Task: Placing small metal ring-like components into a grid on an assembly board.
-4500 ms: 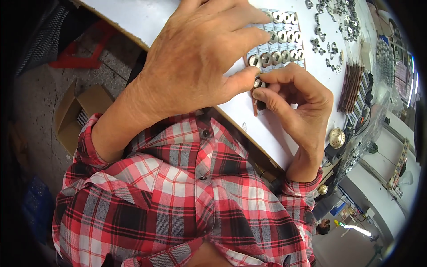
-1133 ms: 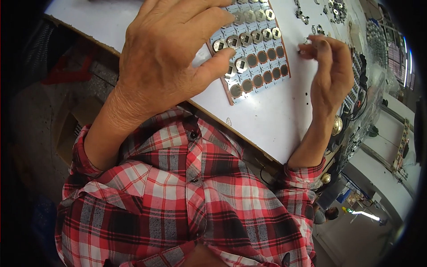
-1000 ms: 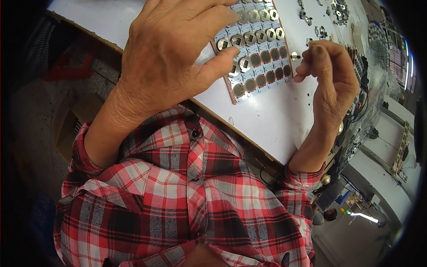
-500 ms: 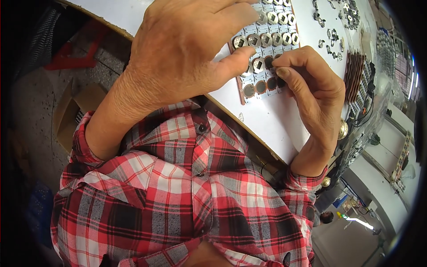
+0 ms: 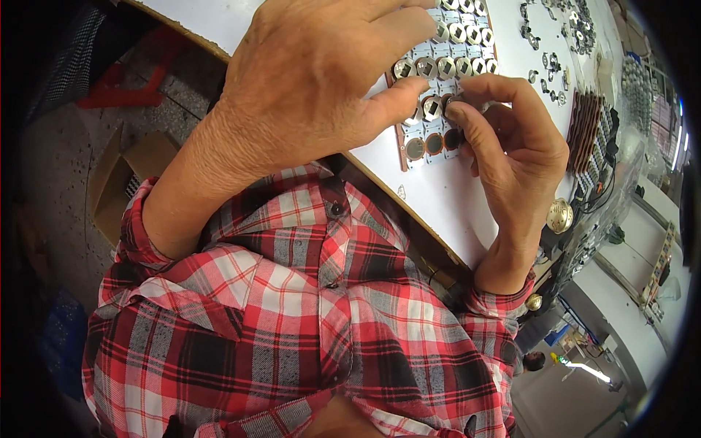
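A panel of joined light-blue circuit boards [image 5: 432, 52] lies on the white table. Several rows of round silver metal holders [image 5: 445, 68] with dark square openings sit on it. In the nearest row, bare dark discs with copper rims [image 5: 434, 144] show. My right hand [image 5: 515, 131] is closed in a pinch over the second row from the near end, thumb and forefinger on a round metal holder [image 5: 447, 101] mostly covered by the fingertips. Above the panel's left side hovers my left hand [image 5: 314, 84], thumb and forefinger apart with nothing visible between them; its other fingertips are out of view.
Loose small metal parts [image 5: 580, 29] are scattered at the far right of the table. A stack of brown-edged board panels [image 5: 584, 131] stands to the right. Below the table edge at left are an open cardboard box [image 5: 120, 171] and a red stool [image 5: 124, 87].
A metal holder now shows at my right fingertips, over a spot where a dark disc was bare. The view has shifted slightly; my left hand keeps its pose.
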The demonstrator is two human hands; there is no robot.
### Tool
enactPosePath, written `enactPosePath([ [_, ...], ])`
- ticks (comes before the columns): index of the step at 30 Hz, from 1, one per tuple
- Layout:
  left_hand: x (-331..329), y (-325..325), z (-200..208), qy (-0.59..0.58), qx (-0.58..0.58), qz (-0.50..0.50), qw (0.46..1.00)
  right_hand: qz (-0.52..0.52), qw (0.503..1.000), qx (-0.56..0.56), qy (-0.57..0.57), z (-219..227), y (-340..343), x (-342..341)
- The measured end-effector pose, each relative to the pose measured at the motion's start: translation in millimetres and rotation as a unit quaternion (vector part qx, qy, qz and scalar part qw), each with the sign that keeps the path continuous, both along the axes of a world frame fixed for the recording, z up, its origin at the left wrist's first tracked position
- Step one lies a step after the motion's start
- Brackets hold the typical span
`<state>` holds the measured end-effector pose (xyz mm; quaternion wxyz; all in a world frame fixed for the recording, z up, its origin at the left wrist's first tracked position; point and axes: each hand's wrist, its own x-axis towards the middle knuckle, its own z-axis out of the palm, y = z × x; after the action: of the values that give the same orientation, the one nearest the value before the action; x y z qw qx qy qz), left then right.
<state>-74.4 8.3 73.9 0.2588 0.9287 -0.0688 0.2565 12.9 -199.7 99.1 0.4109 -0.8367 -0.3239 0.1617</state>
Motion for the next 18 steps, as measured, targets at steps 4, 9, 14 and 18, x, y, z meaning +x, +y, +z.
enactPosePath([
  [4, 8.2, 3.1, -23.6, 0.001, 0.005, -0.006, 1.000, -0.043, 0.996, 0.050, 0.053, -7.9, 0.3, -2.9],
  [9, 1.0, -1.1, -6.2, 0.022, 0.026, -0.015, 0.999, -0.010, 0.997, 0.030, 0.069, -7.1, -5.8, 4.8],
  [14, 45.8, 4.7, -77.4, -0.402, 0.058, -0.023, 0.914, 0.015, 0.993, 0.078, 0.084, -11.1, -8.0, 13.3],
  [18, 51.6, 1.6, -80.5, -0.425, 0.031, -0.031, 0.904, 0.046, 0.990, 0.078, 0.104, -8.0, -8.2, 19.8],
])
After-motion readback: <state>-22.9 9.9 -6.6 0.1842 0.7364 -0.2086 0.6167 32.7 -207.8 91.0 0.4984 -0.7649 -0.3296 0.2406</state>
